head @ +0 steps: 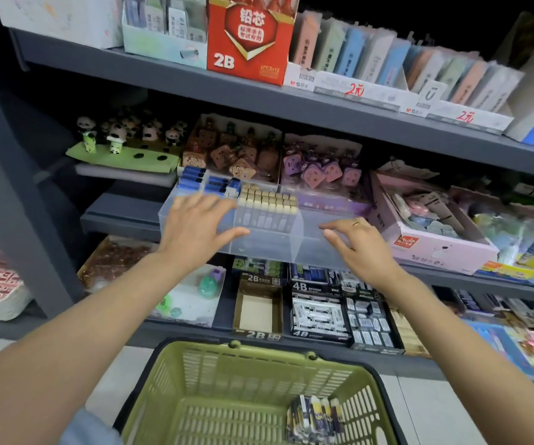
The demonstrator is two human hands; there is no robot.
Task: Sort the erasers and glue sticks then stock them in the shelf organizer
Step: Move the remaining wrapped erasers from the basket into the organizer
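Observation:
A clear plastic organizer point(304, 248) with compartments stands on the middle shelf. Its middle compartment holds a row of glue sticks point(267, 207) with tan caps; blue erasers point(208, 183) lie in its left part. The right compartment looks bare. My left hand point(195, 224) is spread flat over the organizer's left part, fingers straight. My right hand point(355, 240) hovers at the front of the right compartment with fingers loosely bent, holding nothing. A green basket point(195, 374) below holds several wrapped erasers point(315, 419) in its right corner.
Panda figures point(124, 133) and boxes of character items point(236, 152) crowd the shelf behind the organizer. A pink box point(432, 248) stands right of it. Pencil-lead boxes point(317, 309) fill the shelf below; a red 2B box point(249, 36) sits above.

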